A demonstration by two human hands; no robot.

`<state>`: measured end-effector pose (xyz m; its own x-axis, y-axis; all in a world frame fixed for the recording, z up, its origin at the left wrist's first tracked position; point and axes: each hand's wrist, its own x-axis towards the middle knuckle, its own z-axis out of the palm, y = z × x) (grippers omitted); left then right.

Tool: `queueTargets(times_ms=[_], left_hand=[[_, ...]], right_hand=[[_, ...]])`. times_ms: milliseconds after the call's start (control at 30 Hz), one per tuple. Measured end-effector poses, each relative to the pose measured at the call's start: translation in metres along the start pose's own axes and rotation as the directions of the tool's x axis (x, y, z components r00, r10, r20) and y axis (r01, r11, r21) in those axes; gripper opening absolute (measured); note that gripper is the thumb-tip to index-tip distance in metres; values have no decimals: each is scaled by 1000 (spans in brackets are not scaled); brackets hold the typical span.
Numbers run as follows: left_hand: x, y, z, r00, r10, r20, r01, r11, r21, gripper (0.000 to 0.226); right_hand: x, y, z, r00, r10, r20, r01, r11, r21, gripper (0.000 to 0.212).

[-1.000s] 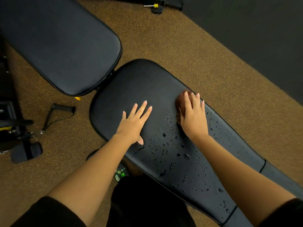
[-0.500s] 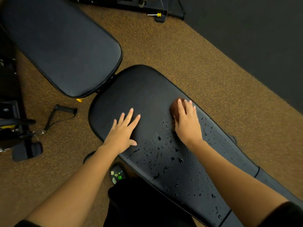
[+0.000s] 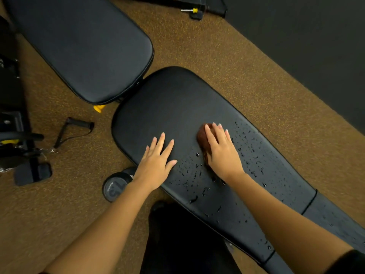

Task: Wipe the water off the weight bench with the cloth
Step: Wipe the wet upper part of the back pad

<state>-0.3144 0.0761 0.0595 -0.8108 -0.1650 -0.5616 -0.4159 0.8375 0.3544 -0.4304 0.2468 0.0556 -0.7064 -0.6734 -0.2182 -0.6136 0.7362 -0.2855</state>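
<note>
Since a moment ago the right hand [image 3: 223, 155], fingers flat, has dragged the brown cloth [image 3: 203, 140] nearer along the weight bench [image 3: 177, 99], the left hand [image 3: 157, 165] splayed empty beside it; droplets [image 3: 197, 180] around the cloth remain, so wiping looks barely begun.

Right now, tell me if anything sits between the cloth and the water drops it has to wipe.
Nothing visible does. The right hand presses the brown cloth flat on the bench pad, with water drops right beside it. The left hand rests flat on the pad near the drops' left edge, not across them.
</note>
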Motion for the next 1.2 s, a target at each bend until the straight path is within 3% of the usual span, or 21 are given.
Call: queueTargets(times_ms=[333, 433, 567, 633, 733, 833, 967, 1200], left_hand=[[-2, -7, 4, 999, 48, -25, -48, 999, 5, 55], [-2, -9, 2, 998, 62, -11, -62, 998, 4, 56], [-3, -12, 0, 997, 76, 2, -75, 996, -39, 54], [-6, -13, -1, 994, 60, -89, -72, 987, -142, 49], [-12, -21, 1, 936, -12, -352, -103, 946, -306, 35], [-18, -31, 7, 877, -118, -465, -83, 918, -389, 24], [-21, -34, 21, 897, -268, -351, 60, 861, -505, 14], [-18, -30, 26, 901, -339, -271, 121, 796, -594, 16]], right_hand=[[-46, -16, 19, 997, -77, 29, 78, 996, -47, 73], [-40, -12, 14, 999, -34, -6, 33, 993, -112, 71], [-36, -33, 19, 996, 84, -39, -84, 996, 10, 65], [-47, -46, 23, 999, 47, -25, -46, 997, 63, 65], [-63, -50, 25, 999, -38, -9, 38, 997, 72, 63], [-55, -51, 25, 998, 5, -70, 3, 995, 103, 57], [-36, -71, 36, 994, -99, -47, 104, 984, 141, 58], [-68, -71, 44, 950, -302, 77, 291, 948, 133, 76]])
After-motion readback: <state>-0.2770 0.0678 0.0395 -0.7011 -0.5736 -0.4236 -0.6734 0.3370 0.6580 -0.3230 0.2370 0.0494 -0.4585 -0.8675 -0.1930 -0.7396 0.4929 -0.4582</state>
